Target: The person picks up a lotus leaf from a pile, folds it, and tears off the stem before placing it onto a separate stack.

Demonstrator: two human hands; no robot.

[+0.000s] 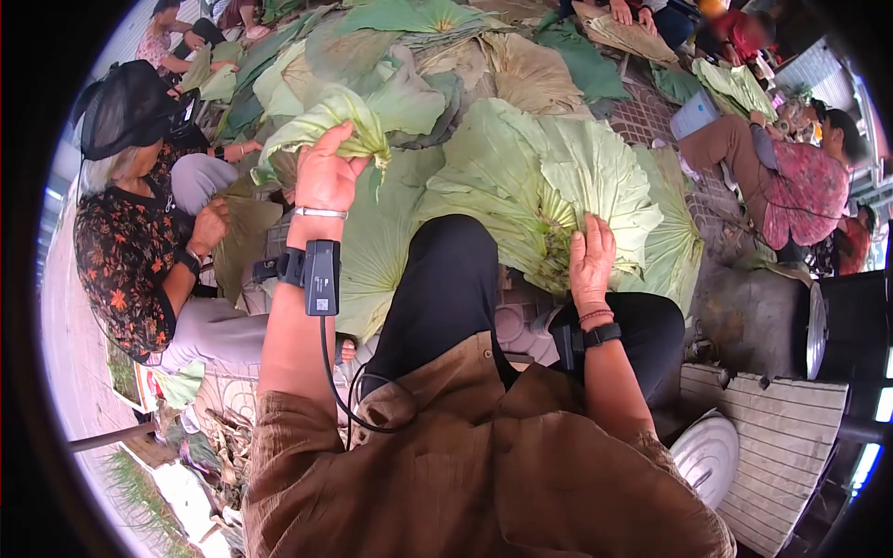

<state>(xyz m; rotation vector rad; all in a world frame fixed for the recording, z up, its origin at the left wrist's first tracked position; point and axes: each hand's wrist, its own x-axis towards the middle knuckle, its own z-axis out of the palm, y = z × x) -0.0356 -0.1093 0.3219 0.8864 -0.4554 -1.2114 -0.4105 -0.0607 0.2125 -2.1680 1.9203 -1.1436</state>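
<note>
My left hand (327, 172) is raised at the upper left, its fingers closed around a crumpled green leaf (321, 126) whose puckered tip hangs on the right side. Over my knees and beyond them spreads a large pale green leaf (507, 172) with fan-like veins and a darker, bunched centre. My right hand (593, 256) touches the lower right of that leaf; its fingers are extended and close to one another, with the palm side partly showing.
More large leaves (530, 74) are piled ahead. A person in a black hat (121, 112) sits close on the left, another in a pink top (809, 186) on the right. Others sit farther back. A slatted board (772, 437) and round lid (707, 456) lie at the lower right.
</note>
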